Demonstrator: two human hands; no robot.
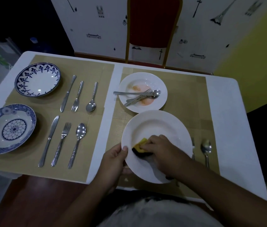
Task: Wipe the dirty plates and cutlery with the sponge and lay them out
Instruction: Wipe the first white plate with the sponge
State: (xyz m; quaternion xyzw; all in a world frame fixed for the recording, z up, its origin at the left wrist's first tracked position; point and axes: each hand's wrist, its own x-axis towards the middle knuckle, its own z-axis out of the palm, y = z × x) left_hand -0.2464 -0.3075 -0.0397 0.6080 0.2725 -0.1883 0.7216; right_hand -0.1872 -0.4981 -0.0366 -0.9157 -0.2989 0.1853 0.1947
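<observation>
Clenching the yellow sponge [141,144] under curled fingers [152,141] of the right hand [163,149], pressing it to the near-left of the white plate [159,126]; pinching that plate's rim with the left hand [114,158], thumb on top. Best to brace the rim, sweep outward to the edge, then across the untouched far half. Just beyond, a stained plate [161,82] carrying crossed cutlery [139,97], not yet wiped. Just right, a spoon [206,147] and half-hidden fork [193,144]: mind them when setting down. On the left mat [88,66], two blue-patterned plates [37,79] with laid cutlery [77,97]
</observation>
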